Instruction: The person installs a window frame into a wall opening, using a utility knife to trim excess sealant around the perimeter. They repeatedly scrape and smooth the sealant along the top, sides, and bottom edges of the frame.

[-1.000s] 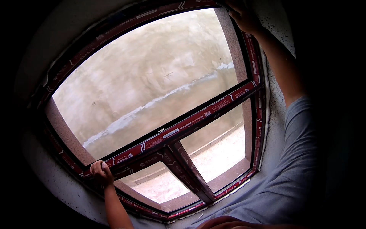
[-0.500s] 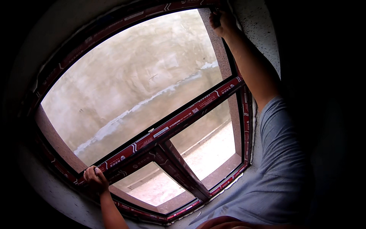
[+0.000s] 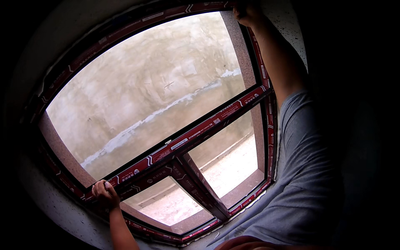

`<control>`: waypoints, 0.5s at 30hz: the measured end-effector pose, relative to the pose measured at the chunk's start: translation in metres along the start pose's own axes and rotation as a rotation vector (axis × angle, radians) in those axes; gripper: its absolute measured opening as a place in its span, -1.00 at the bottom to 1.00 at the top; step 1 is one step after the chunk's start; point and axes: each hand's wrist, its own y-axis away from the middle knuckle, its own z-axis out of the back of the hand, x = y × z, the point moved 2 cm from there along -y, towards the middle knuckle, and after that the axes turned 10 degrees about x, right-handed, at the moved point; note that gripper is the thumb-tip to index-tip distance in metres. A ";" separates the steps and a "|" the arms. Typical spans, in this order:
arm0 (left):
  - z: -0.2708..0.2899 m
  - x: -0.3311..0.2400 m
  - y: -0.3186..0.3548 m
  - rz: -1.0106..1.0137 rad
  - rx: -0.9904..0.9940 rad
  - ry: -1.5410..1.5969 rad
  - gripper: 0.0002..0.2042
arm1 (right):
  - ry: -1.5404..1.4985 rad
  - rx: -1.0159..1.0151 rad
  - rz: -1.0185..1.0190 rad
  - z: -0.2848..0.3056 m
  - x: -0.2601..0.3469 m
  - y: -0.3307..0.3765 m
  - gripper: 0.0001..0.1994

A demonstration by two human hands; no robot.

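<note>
A window frame wrapped in red printed film (image 3: 196, 134) fills the view, with one large upper pane and two smaller lower openings split by a mullion (image 3: 196, 183). At the left end of the crossbar, my left hand (image 3: 105, 194) is closed over the bar, its fingers curled on the upper edge. My right hand (image 3: 249, 16) is raised to the upper right corner of the frame. Its fingers are curled in against the dark inner edge there; shadow hides whatever they hold.
Speckled grey wall (image 3: 287, 31) surrounds the opening, with pale foam (image 3: 246, 206) along the lower right joint. Beyond the window stands a beige plastered wall (image 3: 154, 79) with a whitish streak. Granite-like reveals (image 3: 66, 148) line the opening's outer sides.
My right hand has shifted slightly up and right along the top corner, and its forearm has turned darker. The view has moved a little; my left hand stays on the crossbar.
</note>
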 end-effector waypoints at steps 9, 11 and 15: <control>-0.002 -0.005 -0.007 -0.025 -0.012 -0.018 -0.69 | -0.057 -0.192 0.120 -0.114 -0.040 0.042 -0.69; -0.004 -0.007 -0.012 -0.030 -0.019 -0.015 -0.70 | -0.001 -0.132 0.164 -0.153 -0.056 0.064 -0.74; -0.004 -0.008 -0.012 -0.027 -0.030 -0.039 -0.69 | -0.105 0.153 0.149 -0.205 -0.116 0.045 -0.74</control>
